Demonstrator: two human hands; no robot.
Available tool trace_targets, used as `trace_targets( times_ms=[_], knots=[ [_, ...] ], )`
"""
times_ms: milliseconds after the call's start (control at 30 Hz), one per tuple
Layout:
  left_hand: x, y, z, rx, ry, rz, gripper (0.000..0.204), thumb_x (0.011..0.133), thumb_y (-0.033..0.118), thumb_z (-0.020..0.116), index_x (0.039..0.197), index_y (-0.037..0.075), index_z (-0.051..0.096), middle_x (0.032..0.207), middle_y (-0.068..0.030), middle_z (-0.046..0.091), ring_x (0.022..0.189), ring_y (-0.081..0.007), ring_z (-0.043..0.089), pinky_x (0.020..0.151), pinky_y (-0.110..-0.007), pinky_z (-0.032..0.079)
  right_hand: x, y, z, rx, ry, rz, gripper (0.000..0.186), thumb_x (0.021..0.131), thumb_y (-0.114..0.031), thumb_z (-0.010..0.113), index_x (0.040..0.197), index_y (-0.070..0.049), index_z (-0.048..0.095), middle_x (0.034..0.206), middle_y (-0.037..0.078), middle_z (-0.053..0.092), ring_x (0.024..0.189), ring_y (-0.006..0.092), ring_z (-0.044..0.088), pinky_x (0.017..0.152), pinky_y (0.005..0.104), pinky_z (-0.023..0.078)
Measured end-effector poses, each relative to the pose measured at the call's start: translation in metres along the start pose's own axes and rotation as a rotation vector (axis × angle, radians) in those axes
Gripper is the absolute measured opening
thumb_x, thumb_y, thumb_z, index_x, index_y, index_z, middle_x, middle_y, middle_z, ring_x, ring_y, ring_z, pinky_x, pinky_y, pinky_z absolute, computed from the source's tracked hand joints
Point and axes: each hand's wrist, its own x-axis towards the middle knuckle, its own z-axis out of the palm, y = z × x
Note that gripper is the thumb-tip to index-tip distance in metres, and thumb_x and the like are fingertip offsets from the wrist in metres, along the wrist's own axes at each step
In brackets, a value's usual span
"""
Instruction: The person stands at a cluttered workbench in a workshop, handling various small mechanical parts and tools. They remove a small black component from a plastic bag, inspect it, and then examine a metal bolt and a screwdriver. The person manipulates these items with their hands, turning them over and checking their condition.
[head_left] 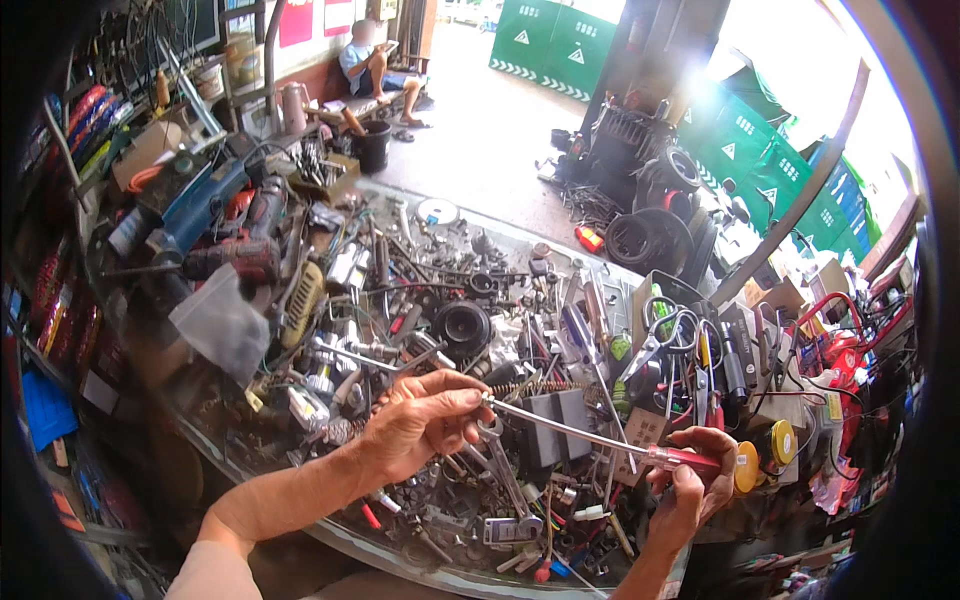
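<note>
A long screwdriver (570,431) with a thin metal shaft and a red handle spans the gap between my hands above the cluttered bench. My right hand (700,478) is closed round the handle. At the shaft's far end, the thumb and forefinger of my left hand (420,425) pinch the tip; whether a small part sits between them I cannot tell. Just under my left fingers is the upper end of a wrench (508,475), which slants down toward a small rectangular metal piece (512,530). A dark grey block (557,428) lies behind the shaft.
Loose metal parts and tools crowd the bench, around a round black part (462,325). A power drill (240,240) and clear plastic bag (225,320) lie left. Scissors (668,335) and pliers stand in a holder at right. Someone sits on a far bench (355,108).
</note>
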Motion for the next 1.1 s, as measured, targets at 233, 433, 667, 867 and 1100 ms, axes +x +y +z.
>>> trace_targets(
  times_ms=[233,433,667,867,1100],
  knots=[
    [0.008,-0.005,0.001,0.043,0.026,-0.055,0.016,0.092,0.006,0.062,0.107,0.004,0.066,0.093,-0.0153,0.07,0.07,-0.0153,0.066,0.053,-0.024,0.049,0.002,-0.002,0.0,-0.201,0.131,-0.026,0.02,0.091,-0.024,0.064,0.093,-0.005,0.057,0.068,-0.003,0.05,0.045,0.0011,0.041,0.037,0.0176,0.027],
    [-0.002,0.003,0.005,0.032,0.03,-0.033,0.016,0.09,0.005,0.063,0.106,0.001,0.065,0.093,-0.0171,0.07,0.07,-0.0183,0.067,0.062,-0.03,0.057,-0.001,-0.001,-0.007,-0.139,0.053,-0.031,0.023,0.091,-0.025,0.063,0.088,-0.003,0.057,0.067,0.001,0.056,0.045,0.0045,0.046,0.038,0.0204,0.032],
    [-0.008,0.004,0.027,0.248,0.116,0.065,0.011,0.092,0.013,0.063,0.099,0.005,0.065,0.08,-0.006,0.067,0.058,-0.0109,0.061,0.042,-0.022,0.044,-0.003,-0.006,-0.002,0.021,-0.03,0.047,0.015,0.088,-0.01,0.065,0.099,-0.002,0.06,0.077,0.004,0.061,0.061,0.013,0.06,0.054,0.0257,0.044],
    [-0.007,0.002,0.033,0.257,0.057,0.061,0.014,0.091,0.016,0.063,0.1,0.005,0.064,0.08,-0.0074,0.067,0.055,-0.0093,0.058,0.041,-0.021,0.044,-0.001,0.006,-0.009,0.035,0.039,0.032,0.015,0.09,-0.008,0.067,0.101,0.0,0.063,0.08,0.006,0.067,0.062,0.0126,0.066,0.056,0.0224,0.049],
    [-0.007,0.01,0.025,0.19,0.027,0.015,0.013,0.093,0.012,0.061,0.102,0.004,0.064,0.083,-0.0087,0.068,0.064,-0.0114,0.062,0.051,-0.021,0.047,0.006,-0.015,0.0,0.092,-0.11,-0.051,0.027,0.083,-0.01,0.065,0.108,-0.002,0.061,0.087,0.005,0.065,0.067,0.0092,0.06,0.058,0.021,0.048]
  ],
)
